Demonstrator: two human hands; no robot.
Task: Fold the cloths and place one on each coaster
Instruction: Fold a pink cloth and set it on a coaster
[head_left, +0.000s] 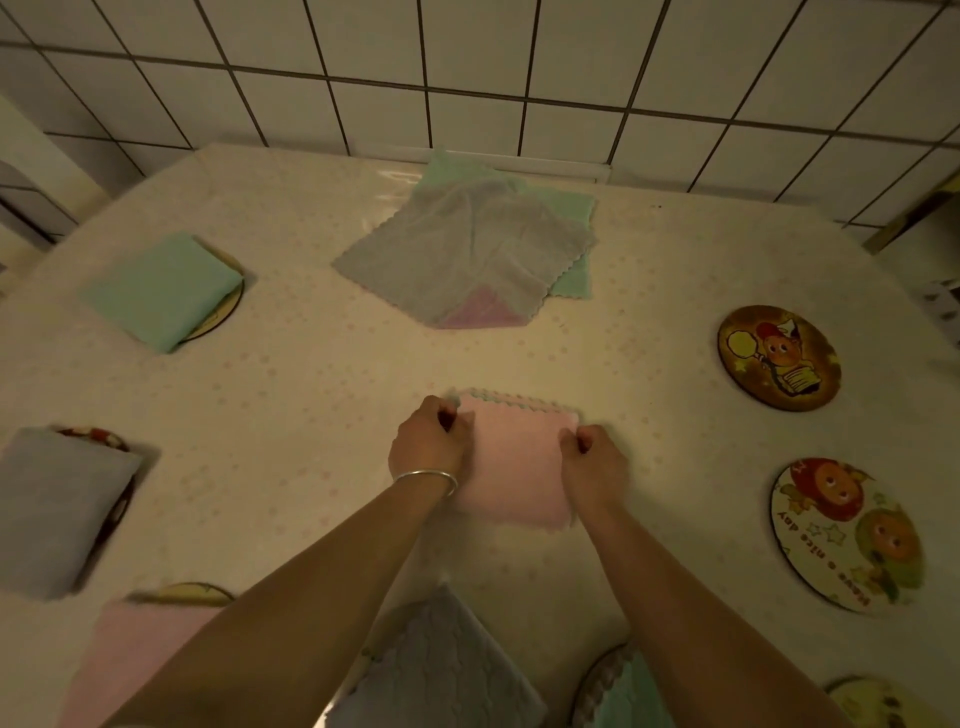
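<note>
folding the pink cloth (511, 467) near the middle of the bench (311, 374): left hand (428, 441) and right hand (595, 460), each grip pinching a side edge. better to match scalloped edges, press the crease flat, then carry to a bare coaster (779, 358) by the right edge.

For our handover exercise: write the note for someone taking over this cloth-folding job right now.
Left hand and right hand both pinch the pink cloth, partly folded on the table.
Done: green cloth, grey cloth and others near the front sit on coasters.
Left: finish this fold, fold the unfolded pile, fill the dark coaster and white coaster.
</note>
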